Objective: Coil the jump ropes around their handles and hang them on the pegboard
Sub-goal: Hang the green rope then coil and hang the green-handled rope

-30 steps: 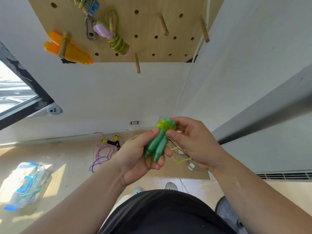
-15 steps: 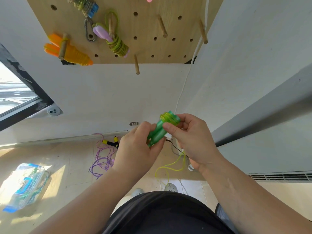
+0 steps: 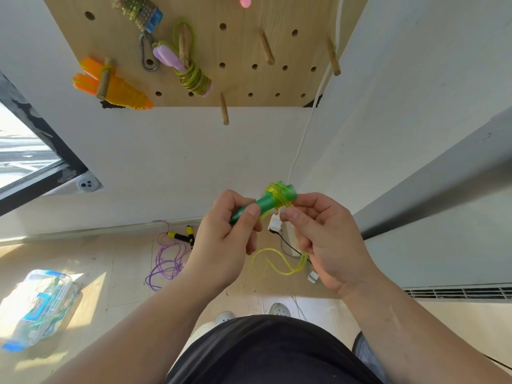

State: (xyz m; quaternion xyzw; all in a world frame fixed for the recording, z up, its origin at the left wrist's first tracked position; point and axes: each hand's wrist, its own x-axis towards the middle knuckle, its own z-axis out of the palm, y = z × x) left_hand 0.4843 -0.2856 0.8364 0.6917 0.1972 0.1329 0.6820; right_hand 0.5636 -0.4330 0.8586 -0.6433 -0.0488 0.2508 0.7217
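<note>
Overhead, pegboard (image 3: 235, 87); left hand (image 3: 221, 245) gripping green handles (image 3: 261, 204), right hand (image 3: 327, 245) pinching yellow rope (image 3: 277, 193); purple rope (image 3: 166, 261) below

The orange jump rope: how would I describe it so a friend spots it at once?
Find the wooden pegboard on the wall. At its lower left corner, the orange jump rope hangs on a peg. It alone is all orange; its right-hand neighbour has purple handles and green cord.

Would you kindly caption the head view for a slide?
Left hand grips the green handles; right hand pinches the yellow rope wrapped round their end, pegboard above.
</note>
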